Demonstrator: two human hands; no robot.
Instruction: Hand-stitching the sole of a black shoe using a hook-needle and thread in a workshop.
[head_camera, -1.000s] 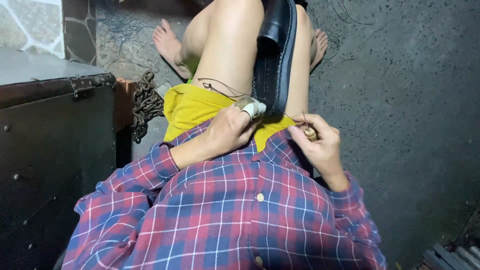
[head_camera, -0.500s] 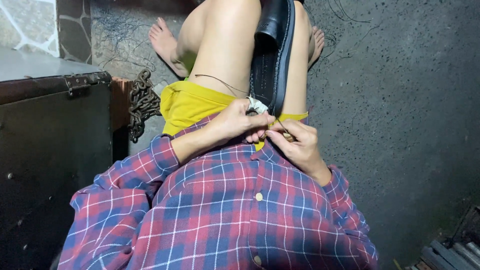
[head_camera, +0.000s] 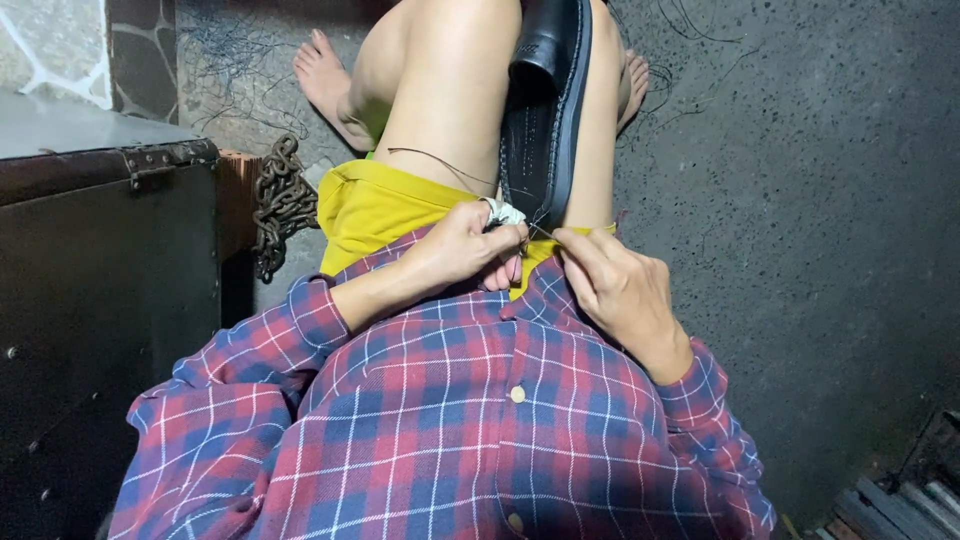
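Resting between the person's bare knees, a black shoe (head_camera: 548, 110) lies sole-edge up. The left hand (head_camera: 468, 248) is closed on a taped tool (head_camera: 503, 212) at the shoe's heel end, and the right hand (head_camera: 620, 290) pinches a thin thread (head_camera: 440, 162) just beside it. A rusty chain (head_camera: 280, 205) hangs beside a dark chest (head_camera: 105, 290).

Red-blue plaid shirt (head_camera: 450, 420) — cream buttons, yellow shorts (head_camera: 375, 205), bare feet

Right hand (head_camera: 620, 290) now beside left hand (head_camera: 470, 250)
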